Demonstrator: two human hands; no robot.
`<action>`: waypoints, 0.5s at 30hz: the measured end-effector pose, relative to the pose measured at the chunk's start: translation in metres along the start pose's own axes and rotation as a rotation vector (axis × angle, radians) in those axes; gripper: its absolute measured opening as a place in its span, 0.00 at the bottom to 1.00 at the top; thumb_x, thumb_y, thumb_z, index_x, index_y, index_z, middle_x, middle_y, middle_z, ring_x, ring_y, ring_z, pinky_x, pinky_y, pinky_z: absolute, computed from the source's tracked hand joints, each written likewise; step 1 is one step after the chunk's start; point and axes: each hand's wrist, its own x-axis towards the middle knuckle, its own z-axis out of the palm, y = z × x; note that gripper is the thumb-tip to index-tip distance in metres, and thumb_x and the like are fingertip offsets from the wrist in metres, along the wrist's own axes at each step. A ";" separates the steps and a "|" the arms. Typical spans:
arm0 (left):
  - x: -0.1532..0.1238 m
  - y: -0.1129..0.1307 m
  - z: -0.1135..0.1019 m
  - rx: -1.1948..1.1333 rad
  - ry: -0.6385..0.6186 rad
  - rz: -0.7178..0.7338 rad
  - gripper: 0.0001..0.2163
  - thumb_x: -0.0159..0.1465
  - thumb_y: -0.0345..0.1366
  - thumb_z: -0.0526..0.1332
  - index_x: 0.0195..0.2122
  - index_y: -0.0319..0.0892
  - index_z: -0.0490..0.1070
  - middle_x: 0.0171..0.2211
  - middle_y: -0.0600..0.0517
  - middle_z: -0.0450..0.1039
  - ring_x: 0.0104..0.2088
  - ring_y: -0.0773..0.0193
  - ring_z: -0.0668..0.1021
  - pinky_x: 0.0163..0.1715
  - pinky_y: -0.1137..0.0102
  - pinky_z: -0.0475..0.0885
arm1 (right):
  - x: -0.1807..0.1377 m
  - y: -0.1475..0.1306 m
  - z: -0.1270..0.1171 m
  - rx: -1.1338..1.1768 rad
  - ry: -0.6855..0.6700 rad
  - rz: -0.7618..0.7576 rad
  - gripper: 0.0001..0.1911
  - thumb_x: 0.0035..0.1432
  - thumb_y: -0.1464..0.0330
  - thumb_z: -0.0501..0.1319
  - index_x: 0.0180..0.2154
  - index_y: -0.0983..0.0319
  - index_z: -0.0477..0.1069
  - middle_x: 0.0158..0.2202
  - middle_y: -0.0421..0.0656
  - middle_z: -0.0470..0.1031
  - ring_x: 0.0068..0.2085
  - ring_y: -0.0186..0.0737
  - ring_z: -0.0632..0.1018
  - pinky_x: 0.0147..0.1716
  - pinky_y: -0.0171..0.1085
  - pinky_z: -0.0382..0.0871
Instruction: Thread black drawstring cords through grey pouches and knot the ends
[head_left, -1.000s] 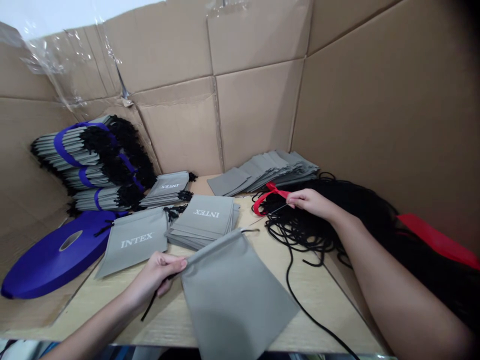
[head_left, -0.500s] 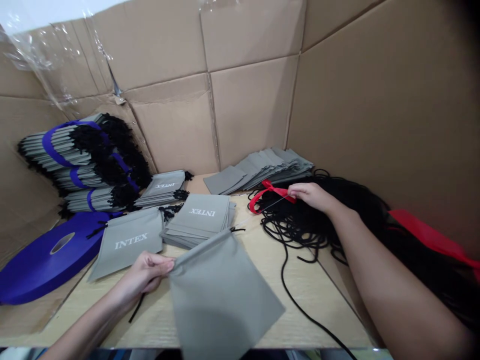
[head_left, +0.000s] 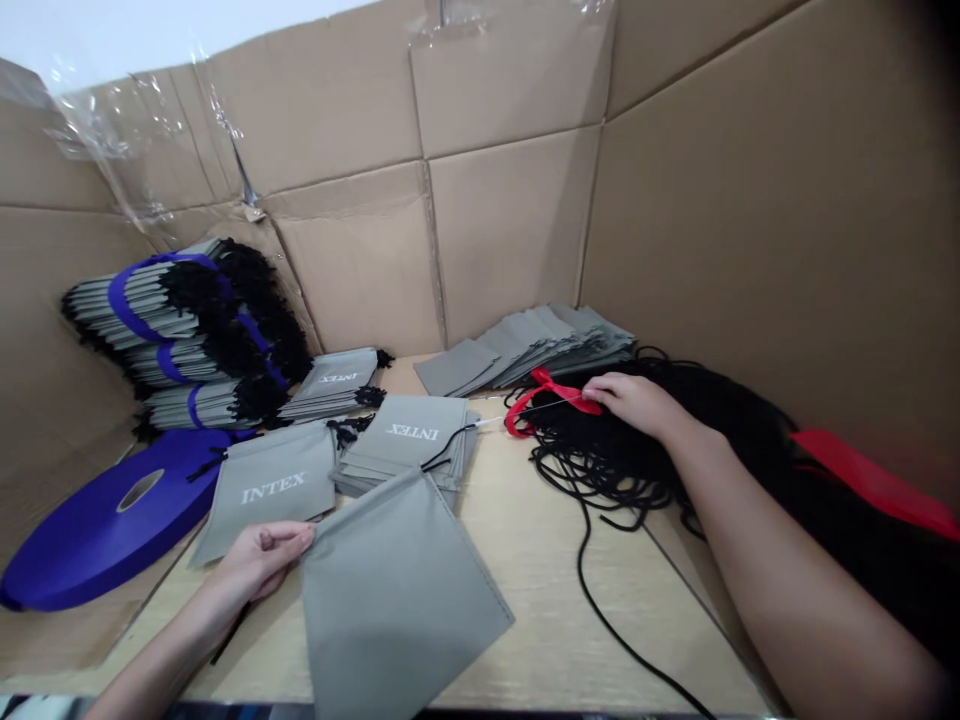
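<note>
My left hand [head_left: 262,560] pinches the top left corner of a plain grey drawstring bag [head_left: 405,600], which hangs tilted over the table's front. A black cord [head_left: 455,445] comes out of the bag's hem at the other top corner. Its tip meets a whitish loop on a thin needle-like wire [head_left: 551,403], whose far end is closed in the fingers of my right hand [head_left: 634,400]. Below my left hand a loose black cord end [head_left: 231,635] dangles. Red ribbon [head_left: 517,415] ties the heap of black cords [head_left: 600,450] just behind the wire.
Grey bags printed INTEX [head_left: 409,425] lie stacked mid-table, with another printed bag [head_left: 274,485] to their left. Flat grey pieces [head_left: 525,345] are piled at the back. A purple ribbon roll [head_left: 97,530] and strapped bag bundles [head_left: 165,310] stand left. Cardboard walls [head_left: 360,260] enclose the table.
The bag and my left hand have moved left and slightly down. More black cord now shows outside the hem, stretched towards my right hand, which still grips the wire.
</note>
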 end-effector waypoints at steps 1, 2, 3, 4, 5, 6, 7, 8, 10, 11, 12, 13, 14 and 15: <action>0.000 0.000 0.000 -0.001 0.005 0.007 0.28 0.48 0.56 0.62 0.38 0.33 0.68 0.12 0.64 0.46 0.15 0.76 0.46 0.18 0.75 0.36 | 0.000 0.001 0.001 -0.032 0.012 0.018 0.15 0.57 0.62 0.49 0.32 0.58 0.73 0.35 0.43 0.74 0.36 0.41 0.73 0.34 0.35 0.63; 0.000 0.000 0.000 -0.009 0.014 0.017 0.27 0.48 0.56 0.62 0.36 0.34 0.68 0.12 0.64 0.46 0.15 0.76 0.46 0.18 0.75 0.36 | 0.001 0.001 0.002 -0.063 0.024 0.037 0.15 0.58 0.63 0.49 0.34 0.58 0.73 0.37 0.43 0.74 0.37 0.42 0.73 0.34 0.36 0.63; -0.001 0.000 0.001 -0.024 0.027 0.026 0.25 0.48 0.56 0.61 0.34 0.35 0.67 0.12 0.64 0.46 0.15 0.76 0.46 0.18 0.75 0.37 | 0.001 0.000 0.002 -0.090 0.036 0.057 0.15 0.58 0.63 0.49 0.36 0.58 0.73 0.39 0.45 0.73 0.38 0.43 0.73 0.34 0.37 0.64; -0.001 0.000 0.001 -0.046 0.045 0.038 0.23 0.49 0.55 0.61 0.30 0.37 0.65 0.12 0.64 0.46 0.16 0.76 0.46 0.18 0.75 0.37 | 0.000 -0.002 0.002 -0.113 0.048 0.080 0.15 0.57 0.64 0.50 0.37 0.59 0.73 0.42 0.46 0.72 0.38 0.44 0.73 0.32 0.37 0.64; -0.002 0.000 0.002 -0.075 0.057 0.049 0.22 0.50 0.55 0.61 0.27 0.38 0.63 0.12 0.64 0.45 0.16 0.76 0.46 0.18 0.75 0.38 | 0.000 -0.008 0.001 -0.148 0.066 0.104 0.15 0.57 0.64 0.50 0.39 0.60 0.73 0.44 0.48 0.71 0.37 0.45 0.73 0.30 0.38 0.63; -0.002 -0.001 0.001 -0.108 0.061 0.059 0.21 0.51 0.54 0.61 0.24 0.39 0.60 0.12 0.64 0.45 0.16 0.76 0.45 0.18 0.75 0.38 | -0.001 -0.016 0.000 -0.183 0.089 0.123 0.15 0.57 0.66 0.50 0.41 0.61 0.72 0.46 0.50 0.69 0.35 0.45 0.73 0.28 0.38 0.63; -0.002 -0.001 0.001 -0.144 0.058 0.071 0.21 0.52 0.54 0.60 0.23 0.40 0.58 0.12 0.64 0.45 0.16 0.75 0.45 0.18 0.75 0.39 | -0.003 -0.027 -0.001 -0.218 0.117 0.147 0.15 0.56 0.67 0.51 0.42 0.62 0.72 0.49 0.52 0.66 0.32 0.44 0.73 0.25 0.38 0.61; -0.001 -0.001 0.000 -0.177 0.048 0.084 0.20 0.54 0.53 0.59 0.23 0.40 0.57 0.11 0.63 0.45 0.17 0.75 0.45 0.18 0.75 0.40 | -0.004 -0.041 -0.002 -0.310 0.158 0.149 0.16 0.55 0.69 0.51 0.44 0.62 0.70 0.51 0.53 0.65 0.28 0.40 0.72 0.23 0.37 0.59; 0.001 0.001 -0.003 -0.224 0.009 0.109 0.19 0.55 0.51 0.59 0.24 0.40 0.58 0.11 0.63 0.47 0.16 0.75 0.45 0.18 0.74 0.41 | -0.006 -0.075 -0.002 -0.336 0.209 0.105 0.19 0.56 0.72 0.48 0.49 0.62 0.66 0.53 0.53 0.63 0.28 0.40 0.72 0.22 0.37 0.56; 0.004 0.002 -0.005 -0.230 -0.014 0.118 0.18 0.55 0.51 0.59 0.25 0.40 0.59 0.11 0.63 0.47 0.16 0.75 0.46 0.18 0.74 0.41 | -0.007 -0.094 0.001 -0.328 0.203 0.054 0.18 0.58 0.71 0.47 0.48 0.60 0.65 0.52 0.51 0.64 0.30 0.40 0.72 0.23 0.36 0.55; 0.006 0.005 -0.007 -0.219 -0.032 0.127 0.18 0.55 0.50 0.60 0.25 0.39 0.60 0.11 0.63 0.48 0.15 0.75 0.47 0.18 0.74 0.41 | -0.008 -0.112 0.004 -0.315 0.188 -0.001 0.15 0.59 0.68 0.47 0.46 0.58 0.67 0.49 0.48 0.68 0.31 0.40 0.73 0.23 0.35 0.55; 0.009 0.008 -0.009 -0.197 -0.044 0.139 0.18 0.55 0.50 0.60 0.26 0.39 0.61 0.11 0.63 0.49 0.15 0.75 0.47 0.18 0.74 0.41 | -0.010 -0.129 0.009 -0.299 0.163 -0.053 0.14 0.60 0.65 0.47 0.42 0.56 0.68 0.43 0.44 0.72 0.31 0.39 0.73 0.23 0.34 0.54; 0.012 0.011 -0.010 -0.166 -0.047 0.153 0.17 0.55 0.50 0.60 0.26 0.39 0.61 0.10 0.63 0.49 0.15 0.76 0.48 0.18 0.75 0.41 | -0.012 -0.144 0.015 -0.275 0.116 -0.111 0.14 0.61 0.62 0.47 0.39 0.56 0.70 0.34 0.43 0.75 0.29 0.38 0.73 0.23 0.34 0.54; 0.015 0.014 -0.011 -0.132 -0.042 0.169 0.18 0.55 0.50 0.59 0.26 0.39 0.61 0.10 0.63 0.50 0.14 0.76 0.48 0.18 0.75 0.41 | -0.014 -0.156 0.022 -0.223 0.025 -0.161 0.16 0.61 0.59 0.46 0.37 0.57 0.70 0.28 0.42 0.74 0.27 0.38 0.73 0.23 0.34 0.53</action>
